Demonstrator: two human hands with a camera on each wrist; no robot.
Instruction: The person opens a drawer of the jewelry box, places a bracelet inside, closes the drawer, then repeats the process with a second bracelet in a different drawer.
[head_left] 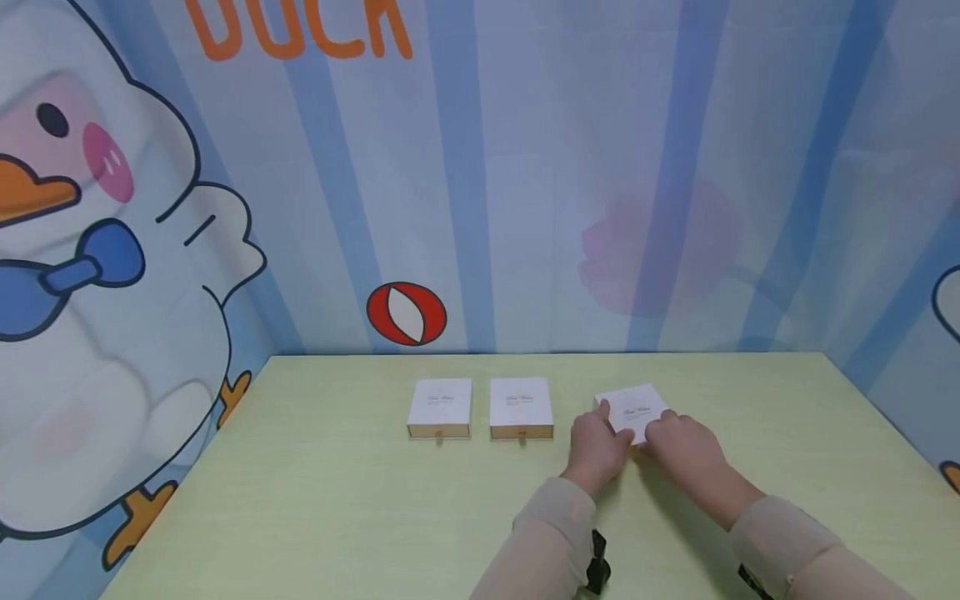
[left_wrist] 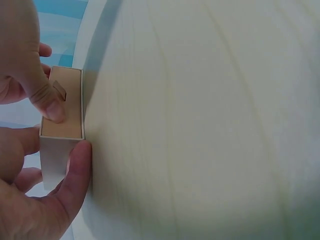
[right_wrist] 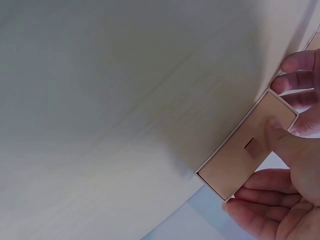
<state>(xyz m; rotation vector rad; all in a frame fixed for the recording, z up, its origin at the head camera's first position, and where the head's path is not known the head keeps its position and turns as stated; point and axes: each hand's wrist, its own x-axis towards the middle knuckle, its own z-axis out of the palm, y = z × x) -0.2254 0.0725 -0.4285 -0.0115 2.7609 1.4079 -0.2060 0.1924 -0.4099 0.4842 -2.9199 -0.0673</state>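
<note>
A small white drawer box (head_left: 636, 408) with fine print on its lid sits turned at an angle at the table's right. My left hand (head_left: 596, 450) grips its left side, fingers and thumb about the white sleeve. On the other side my right hand (head_left: 693, 458) holds the box with bent fingers along its edge. The right thumb (right_wrist: 282, 142) presses the tan drawer front (right_wrist: 225, 172) beside a short pull tab (right_wrist: 253, 148). That front looks flush with the sleeve in both wrist views.
Two similar white boxes, one at the left (head_left: 440, 404) and one nearer the middle (head_left: 521, 404), stand side by side with tan fronts and tabs facing me. The pale wooden table (head_left: 337, 500) ends at a blue striped backdrop (head_left: 517, 208) printed with a duck.
</note>
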